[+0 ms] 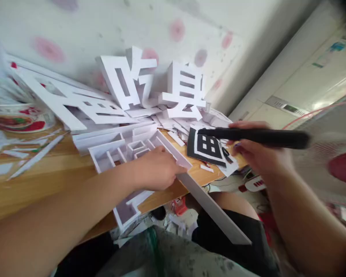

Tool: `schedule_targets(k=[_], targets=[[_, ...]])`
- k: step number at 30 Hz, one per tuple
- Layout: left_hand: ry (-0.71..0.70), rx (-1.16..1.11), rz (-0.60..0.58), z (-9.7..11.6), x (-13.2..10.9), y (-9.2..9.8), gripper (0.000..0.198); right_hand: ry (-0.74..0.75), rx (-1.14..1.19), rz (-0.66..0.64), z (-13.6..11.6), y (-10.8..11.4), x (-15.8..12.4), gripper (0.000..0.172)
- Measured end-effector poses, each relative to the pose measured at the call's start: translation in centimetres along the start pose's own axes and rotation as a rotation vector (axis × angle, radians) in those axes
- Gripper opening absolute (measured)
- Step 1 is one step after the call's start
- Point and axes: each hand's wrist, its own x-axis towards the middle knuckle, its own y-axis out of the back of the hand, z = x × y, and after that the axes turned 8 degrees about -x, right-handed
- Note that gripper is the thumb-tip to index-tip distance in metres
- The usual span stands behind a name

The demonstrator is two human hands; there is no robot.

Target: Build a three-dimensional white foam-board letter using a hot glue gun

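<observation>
My left hand (pixel 160 169) is closed at the near end of a hollow white letter (pixel 108 148) lying on its back, its inner walls showing. Thumb and fingers pinch a long white strip (pixel 213 207), which runs along the letter's edge and sticks out past the table over my leg. In my right hand (pixel 256 150) is a long black tool (pixel 259 136) with a narrow tip pointing left. Its exact kind is blurred. Below that tip lies a black card (pixel 207 148) with a white character outline, and black-handled scissors (pixel 226 154) are beside it.
Finished white block characters (pixel 187 86) stand against the spotted wall, with a large flat one (pixel 89 105) leaning at left. A paper tub (pixel 23 117) and white offcuts (pixel 36 156) occupy the left of the wooden table (pixel 75 173). More scraps lie on the floor.
</observation>
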Motion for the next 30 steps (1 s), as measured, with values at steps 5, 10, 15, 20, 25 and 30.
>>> schedule_targets(k=[5,10,15,20,25,30], targets=[[-0.024,0.024,0.003,-0.3,0.3,0.0,0.039,0.112,-0.135,-0.634,-4.3,2.0,-3.0,0.037],[-0.033,0.009,0.033,-0.4,0.1,-0.1,0.04,0.065,-0.107,-0.968,-3.7,-1.0,-3.3,0.037],[-0.023,-0.003,0.038,-0.3,0.1,-0.1,0.039,0.021,-0.125,-0.981,-2.4,-3.6,-2.4,0.034],[-0.011,-0.021,0.032,-0.3,0.0,-0.1,0.042,0.034,-0.196,-1.059,-2.0,-4.1,-2.0,0.028],[0.0,-0.063,0.018,-0.5,0.1,-0.2,0.044,0.056,-0.26,-1.111,-1.6,-3.6,-1.5,0.028],[-0.009,-0.056,0.037,-0.8,0.3,-0.4,0.043,0.082,-0.32,-1.162,-1.9,-4.1,-1.3,0.027]])
